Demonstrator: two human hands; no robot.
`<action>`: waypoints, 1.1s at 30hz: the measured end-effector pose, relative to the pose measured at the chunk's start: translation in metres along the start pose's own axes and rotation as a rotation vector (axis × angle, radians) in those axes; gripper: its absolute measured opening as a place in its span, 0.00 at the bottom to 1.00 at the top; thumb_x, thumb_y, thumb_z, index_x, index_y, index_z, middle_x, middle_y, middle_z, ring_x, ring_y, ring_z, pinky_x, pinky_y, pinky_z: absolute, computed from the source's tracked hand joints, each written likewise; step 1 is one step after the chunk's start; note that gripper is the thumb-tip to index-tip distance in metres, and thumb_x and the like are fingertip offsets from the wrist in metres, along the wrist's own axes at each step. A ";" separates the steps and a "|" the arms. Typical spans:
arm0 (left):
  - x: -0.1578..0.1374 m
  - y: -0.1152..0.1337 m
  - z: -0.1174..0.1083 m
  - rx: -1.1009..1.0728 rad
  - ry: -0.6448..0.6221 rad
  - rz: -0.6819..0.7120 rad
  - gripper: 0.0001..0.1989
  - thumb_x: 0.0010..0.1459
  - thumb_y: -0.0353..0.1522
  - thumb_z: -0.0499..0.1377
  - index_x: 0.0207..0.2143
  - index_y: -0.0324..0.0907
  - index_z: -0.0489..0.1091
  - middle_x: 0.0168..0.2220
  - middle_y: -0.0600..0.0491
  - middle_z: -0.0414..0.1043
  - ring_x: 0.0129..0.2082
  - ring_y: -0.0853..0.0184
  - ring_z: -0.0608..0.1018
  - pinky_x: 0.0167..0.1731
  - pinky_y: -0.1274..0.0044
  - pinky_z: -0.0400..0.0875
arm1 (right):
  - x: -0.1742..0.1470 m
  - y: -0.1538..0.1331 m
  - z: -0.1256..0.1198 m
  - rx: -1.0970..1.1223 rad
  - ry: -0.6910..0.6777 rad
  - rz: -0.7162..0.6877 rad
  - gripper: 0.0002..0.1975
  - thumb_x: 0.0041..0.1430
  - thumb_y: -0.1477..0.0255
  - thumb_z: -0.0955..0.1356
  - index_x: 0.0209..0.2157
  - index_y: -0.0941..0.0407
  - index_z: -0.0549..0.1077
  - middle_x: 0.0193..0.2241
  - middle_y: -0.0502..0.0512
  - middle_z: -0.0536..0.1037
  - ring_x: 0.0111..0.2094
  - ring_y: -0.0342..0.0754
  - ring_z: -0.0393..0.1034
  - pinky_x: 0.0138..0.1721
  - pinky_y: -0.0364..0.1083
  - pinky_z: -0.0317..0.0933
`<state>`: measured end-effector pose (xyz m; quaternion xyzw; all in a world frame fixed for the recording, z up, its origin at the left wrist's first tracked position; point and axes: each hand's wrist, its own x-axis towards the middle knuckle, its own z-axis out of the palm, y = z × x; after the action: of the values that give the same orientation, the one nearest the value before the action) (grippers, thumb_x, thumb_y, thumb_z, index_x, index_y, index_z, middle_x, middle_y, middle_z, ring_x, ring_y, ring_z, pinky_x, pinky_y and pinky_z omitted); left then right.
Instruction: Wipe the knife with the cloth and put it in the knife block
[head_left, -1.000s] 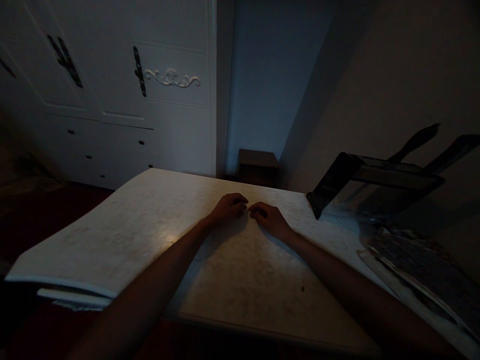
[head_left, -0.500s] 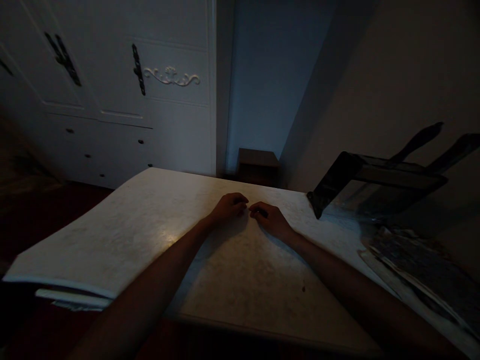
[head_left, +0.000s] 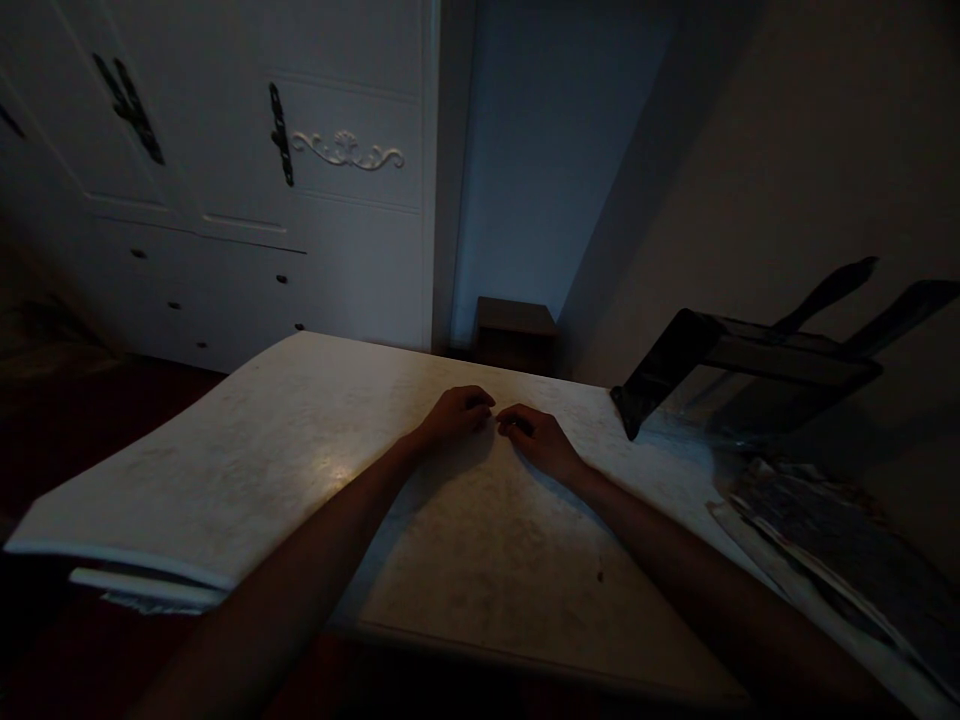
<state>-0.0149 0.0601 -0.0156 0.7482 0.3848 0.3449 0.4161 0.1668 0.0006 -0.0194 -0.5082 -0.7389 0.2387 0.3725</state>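
Over the far half of a pale, marbled tabletop (head_left: 517,540), both hands are close together with the fingertips almost meeting. My left hand (head_left: 459,412) has its fingers curled inward toward the thumb. My right hand (head_left: 541,438) faces it, closed in a similar pinch. A tiny light speck shows between the fingertips, too small and dim to name. Whatever the fingers hold, if anything, is hidden. Both wrists stay low, close to the table surface.
To the right stands a dark knife block (head_left: 780,350) with two handles sticking out. Nearer on that side lies a stack of cloth or papers (head_left: 832,550). A white wardrobe (head_left: 360,250) and a small brown cabinet (head_left: 517,318) are beyond the table. Dim light covers everything.
The view has shifted very slightly. Both hands keep the same place and the same closed pose.
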 end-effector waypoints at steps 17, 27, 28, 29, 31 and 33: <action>0.002 -0.008 0.001 0.009 0.012 0.018 0.11 0.51 0.29 0.55 0.36 0.37 0.74 0.25 0.53 0.75 0.24 0.69 0.76 0.28 0.78 0.70 | 0.001 -0.003 0.000 0.002 -0.001 0.005 0.11 0.55 0.76 0.64 0.36 0.54 0.76 0.34 0.51 0.80 0.37 0.47 0.73 0.42 0.47 0.63; 0.000 -0.002 -0.002 0.049 0.018 0.011 0.12 0.52 0.33 0.55 0.36 0.38 0.74 0.25 0.53 0.75 0.25 0.68 0.76 0.30 0.76 0.71 | 0.002 -0.002 0.001 0.016 0.001 0.015 0.11 0.54 0.76 0.63 0.37 0.53 0.75 0.32 0.49 0.80 0.35 0.46 0.73 0.40 0.46 0.63; 0.000 -0.001 -0.002 0.052 0.020 0.015 0.12 0.52 0.34 0.55 0.36 0.38 0.74 0.25 0.53 0.75 0.25 0.67 0.76 0.30 0.76 0.71 | 0.002 -0.002 0.001 0.018 0.000 0.013 0.12 0.54 0.76 0.63 0.37 0.53 0.75 0.32 0.49 0.80 0.35 0.46 0.73 0.39 0.46 0.63; 0.000 -0.001 -0.003 0.056 0.018 0.017 0.13 0.52 0.34 0.55 0.36 0.38 0.74 0.24 0.53 0.75 0.25 0.67 0.76 0.30 0.76 0.71 | 0.002 -0.002 0.001 0.018 -0.001 0.011 0.12 0.54 0.76 0.63 0.37 0.53 0.75 0.32 0.50 0.80 0.35 0.46 0.73 0.39 0.46 0.63; 0.000 0.000 -0.003 0.064 0.021 0.014 0.13 0.51 0.34 0.55 0.36 0.38 0.74 0.25 0.53 0.75 0.25 0.67 0.76 0.30 0.75 0.71 | 0.002 -0.003 0.001 0.012 0.001 0.006 0.12 0.54 0.77 0.63 0.37 0.53 0.75 0.32 0.50 0.80 0.35 0.46 0.73 0.40 0.46 0.64; -0.001 0.001 -0.003 0.070 0.026 -0.002 0.12 0.51 0.35 0.56 0.36 0.39 0.74 0.25 0.53 0.75 0.25 0.67 0.76 0.29 0.76 0.70 | 0.002 -0.004 0.002 0.003 0.011 0.007 0.11 0.54 0.77 0.63 0.37 0.53 0.75 0.33 0.50 0.80 0.35 0.47 0.73 0.41 0.46 0.64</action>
<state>-0.0175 0.0604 -0.0137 0.7573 0.4026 0.3404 0.3853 0.1629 0.0015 -0.0170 -0.5115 -0.7348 0.2383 0.3764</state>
